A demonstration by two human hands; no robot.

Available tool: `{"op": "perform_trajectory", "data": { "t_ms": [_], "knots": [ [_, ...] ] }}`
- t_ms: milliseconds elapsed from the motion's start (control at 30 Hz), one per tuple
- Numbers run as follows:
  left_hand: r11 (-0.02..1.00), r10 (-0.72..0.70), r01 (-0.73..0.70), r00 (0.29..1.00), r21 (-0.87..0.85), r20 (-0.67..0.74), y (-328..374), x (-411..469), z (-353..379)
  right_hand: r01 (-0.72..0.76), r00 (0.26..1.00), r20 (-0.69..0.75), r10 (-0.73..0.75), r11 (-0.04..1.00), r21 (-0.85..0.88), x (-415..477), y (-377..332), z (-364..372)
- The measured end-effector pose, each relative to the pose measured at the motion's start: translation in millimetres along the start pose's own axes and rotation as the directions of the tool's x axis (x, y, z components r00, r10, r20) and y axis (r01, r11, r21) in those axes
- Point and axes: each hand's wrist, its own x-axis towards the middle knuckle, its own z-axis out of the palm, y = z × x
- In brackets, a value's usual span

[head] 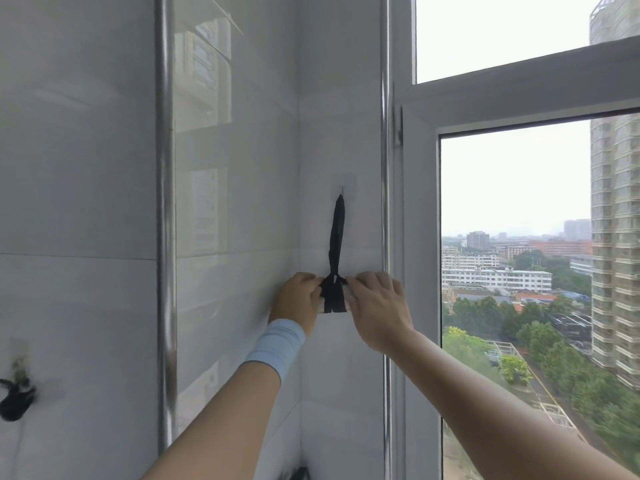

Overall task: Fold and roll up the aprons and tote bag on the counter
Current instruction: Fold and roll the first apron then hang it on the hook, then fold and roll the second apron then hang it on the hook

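Rolled bundle (pixel 333 299): a small, tight roll of pale cloth wrapped in black ties, held against the white tiled wall (pixel 242 289) in the corner beside the window (pixel 519 202); we cannot tell whether it is an apron or the tote bag.
Black strap (pixel 337 233): runs straight up from the roll to a clear stick-on hook (pixel 342 190). It looks taut, so we judge the hook carries at least part of the weight.
Left hand (pixel 298 299): fingers curled round the left end of the roll, with a pale blue wristband (pixel 278 344) just below it.
Right hand (pixel 375 306): fingertips pinch the right end, the back of the hand towards us.
Why held so: one hand at each end keeps the roll from unwinding and level under the strap; we read this as hanging it up or squaring it.
Stage: folding and rolling look finished for this piece.
Risk: if we let go unevenly, the roll may tilt or loosen.
Dark bundle (pixel 15 400): hangs low on the left wall, well apart, past the metal pipe (pixel 165 202); it is blurred, perhaps another finished piece.
Desk: outside our view.
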Motion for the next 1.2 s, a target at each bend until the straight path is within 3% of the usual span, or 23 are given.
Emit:
{"op": "perform_trajectory", "data": {
  "t_ms": [100, 200, 333, 433, 600, 733, 833, 933, 1000, 1100, 1200],
  "knots": [
    [0.992, 0.091, -0.094, 0.995, 0.086, 0.043, -0.7, -8.3, 10.1, 0.086, 0.996, -0.009, -0.087, 0.991, -0.103, -4.6, -0.2, 7.6],
    [0.981, 0.067, -0.102, 0.977, 0.163, 0.204, -2.1, -6.8, 8.1, 0.088, 0.995, 0.062, -0.079, 0.984, -0.157, -3.1, -1.7, 8.2],
    [0.98, 0.017, -0.073, 0.957, 0.183, 0.288, 5.2, -2.9, -8.2, 0.115, 0.978, 0.191, -0.086, 0.982, -0.149, 1.6, -3.1, -2.3],
    [0.982, -0.002, -0.038, 0.976, 0.184, 0.217, 18.6, -10.5, -19.9, 0.055, 0.989, 0.137, -0.051, 0.998, -0.027, -2.0, -5.0, -21.6],
    [0.982, 0.157, -0.154, 0.987, 0.114, -0.022, 44.5, -48.7, -26.1, 0.021, 1.0, -0.012, -0.02, 0.995, 0.093, -33.1, -1.2, -57.7],
    [0.969, 0.201, -0.197, 0.979, 0.146, -0.016, 53.2, -94.9, -7.7, -0.005, 0.999, 0.051, -0.003, 0.985, 0.17, -92.9, 7.5, -59.0],
    [0.977, 0.175, -0.183, 0.981, 0.111, 0.081, 61.0, -145.0, 17.9, -0.076, 0.984, 0.175, 0.037, 0.973, 0.217, -155.0, 16.6, -47.4],
    [0.99, 0.101, -0.124, 0.958, 0.072, 0.268, 70.7, -209.1, 51.2, -0.182, 0.921, 0.382, 0.078, 0.952, 0.245, -236.1, 28.0, -31.3],
    [0.995, 0.037, -0.072, 0.911, 0.07, 0.41, 76.9, -260.3, 76.5, -0.246, 0.842, 0.532, 0.091, 0.942, 0.228, -298.5, 33.8, -21.6],
    [0.995, -0.093, 0.056, 0.805, 0.081, 0.586, 85.2, -335.5, 113.3, -0.313, 0.693, 0.715, 0.093, 0.932, 0.182, -383.2, 45.0, -7.8],
    [0.983, -0.18, 0.145, 0.651, 0.111, 0.737, 94.8, -407.1, 143.8, -0.335, 0.532, 0.845, 0.058, 0.931, 0.147, -461.4, 52.5, 2.7]
  ]
}}
